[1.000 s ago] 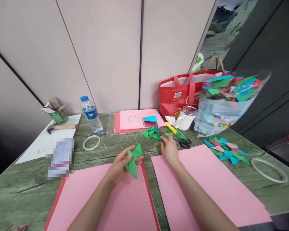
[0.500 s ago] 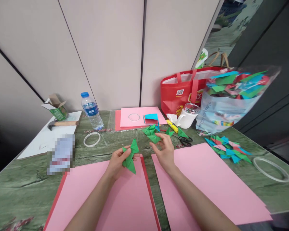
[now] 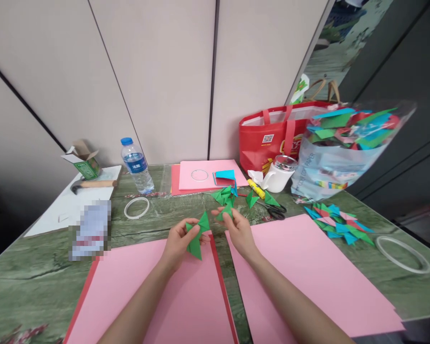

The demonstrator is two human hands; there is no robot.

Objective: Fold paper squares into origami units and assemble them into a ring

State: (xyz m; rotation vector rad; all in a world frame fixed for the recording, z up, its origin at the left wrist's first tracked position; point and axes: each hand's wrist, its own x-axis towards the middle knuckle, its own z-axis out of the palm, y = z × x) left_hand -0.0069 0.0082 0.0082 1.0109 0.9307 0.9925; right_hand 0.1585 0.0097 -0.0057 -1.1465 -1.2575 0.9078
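Left of the scissors (image 3: pixel 276 211), your left hand (image 3: pixel 177 241) pinches a folded green piece (image 3: pixel 194 247) and your right hand (image 3: pixel 241 234), apparently, a second green piece (image 3: pixel 226 211); the two are unjoined. Green triangles (image 3: pixel 251 199) lie beside the scissors; rightward, a multicoloured cluster (image 3: pixel 338 223) looks assembled.

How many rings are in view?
3: a white ring near the bottle, a thin ring on the back pink sheets, a third ring at far right. Others may be hidden.
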